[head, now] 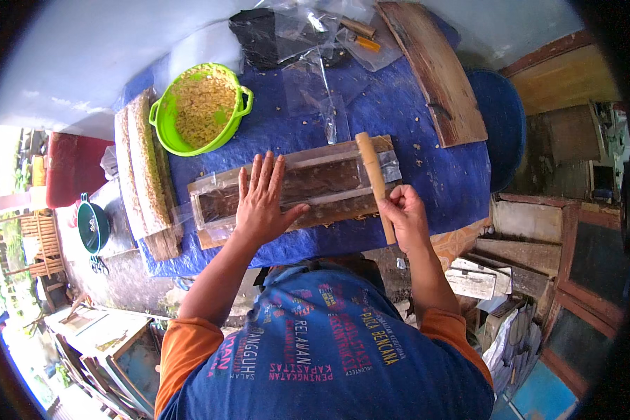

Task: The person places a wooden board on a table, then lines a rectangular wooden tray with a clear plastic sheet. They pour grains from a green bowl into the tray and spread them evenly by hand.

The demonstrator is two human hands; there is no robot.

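A long wooden mould (325, 178) lies across the blue tarpaulin before me, with clear plastic film (304, 157) over its rectangular recess. My left hand (262, 205) rests flat on the film toward the mould's left end, fingers spread and holding nothing. In my right hand (405, 218) is a pale wooden or bamboo stick (371, 160), gripped near its lower end between thumb and fingers. The stick stands or leans across the mould's right part; whether it touches the film I cannot tell. Behind the mould is a green plastic colander (199, 147) of yellowish beans or grains.
Long film-wrapped blocks of grains (146, 173) lie on a board at the left. A thick wooden plank (441, 79) lies at the back right. Plastic bags (265, 37) and an orange-handled tool (367, 43) are at the back. Crumbs dot the blue tarpaulin (425, 184).
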